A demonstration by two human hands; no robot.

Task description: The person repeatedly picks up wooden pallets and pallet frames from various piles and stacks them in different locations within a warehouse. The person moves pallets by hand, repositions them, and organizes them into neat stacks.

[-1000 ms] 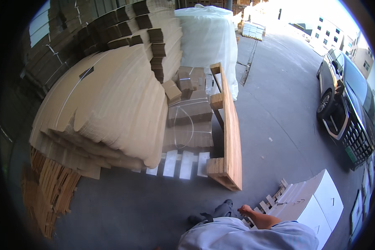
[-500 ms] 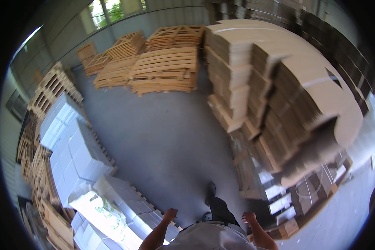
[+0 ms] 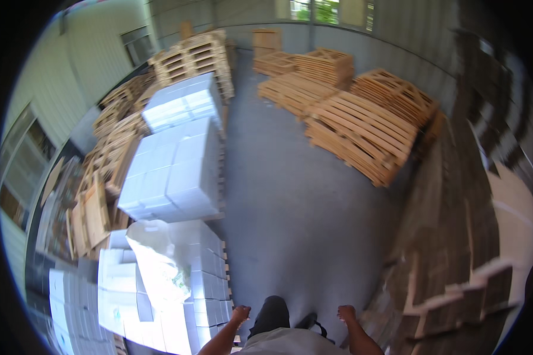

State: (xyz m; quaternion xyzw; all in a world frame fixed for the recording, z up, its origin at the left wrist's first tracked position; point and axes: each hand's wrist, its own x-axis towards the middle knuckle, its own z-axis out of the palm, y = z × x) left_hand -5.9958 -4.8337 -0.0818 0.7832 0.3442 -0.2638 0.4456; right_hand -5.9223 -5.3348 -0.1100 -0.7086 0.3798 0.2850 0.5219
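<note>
My left hand (image 3: 241, 313) hangs beside my left thigh, its fingers curled in, and no object shows in it. It is nearest to a stack of white cartons (image 3: 206, 278) standing on a pallet. On those cartons lies a white plastic sack (image 3: 160, 260) with green print, bright with glare. My right hand (image 3: 346, 313) hangs at my right side, fingers likewise loosely curled and apart from everything; the stacked brown cardboard (image 3: 450, 278) on the right is closest to it.
Ahead runs a grey floor (image 3: 290, 195) between the stacks. Wrapped white cartons (image 3: 180, 160) line the left, with wooden pallets (image 3: 195, 59) behind. More pallets (image 3: 364, 130) are piled at the far right. Loose wooden boards (image 3: 92, 219) lean beyond the cartons.
The view has turned left and moved forward: the cartons and pallets now sit farther right, and the cardboard stack has slid to the right edge. Both hands still hang at my sides.
</note>
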